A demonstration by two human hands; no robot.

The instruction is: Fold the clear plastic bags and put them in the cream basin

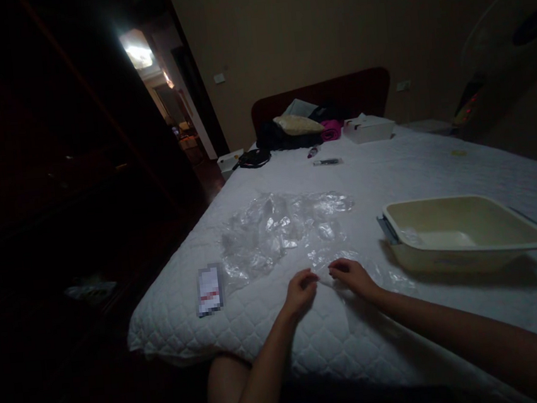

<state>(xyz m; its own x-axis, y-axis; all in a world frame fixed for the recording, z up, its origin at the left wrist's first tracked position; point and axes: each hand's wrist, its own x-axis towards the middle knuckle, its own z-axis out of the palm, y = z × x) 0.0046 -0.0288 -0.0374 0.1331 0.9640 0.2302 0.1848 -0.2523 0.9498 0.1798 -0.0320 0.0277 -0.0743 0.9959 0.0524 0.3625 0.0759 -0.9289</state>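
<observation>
Clear, crinkled plastic bags (pixel 271 226) lie spread over the white quilted bed in front of me. At their near edge, my left hand (pixel 302 290) is closed in a pinch on a thin bit of clear plastic bag. A short way to its right, my right hand (pixel 353 276) pinches the same clear film, palm down. The film between the fingertips is faint, and its outline is hard to trace. Right of my hands stands a cream plastic bin (pixel 468 258) without a lid, with a grey latch (pixel 388 229) on its left side.
A phone-like item (pixel 209 289), blurred out, lies near the bed's left edge. Farther back are a small packaged item (pixel 327 162), a black pouch (pixel 253 158), a white box (pixel 368 128) and piled clothes (pixel 290 133). A fan (pixel 517 25) stands at the right.
</observation>
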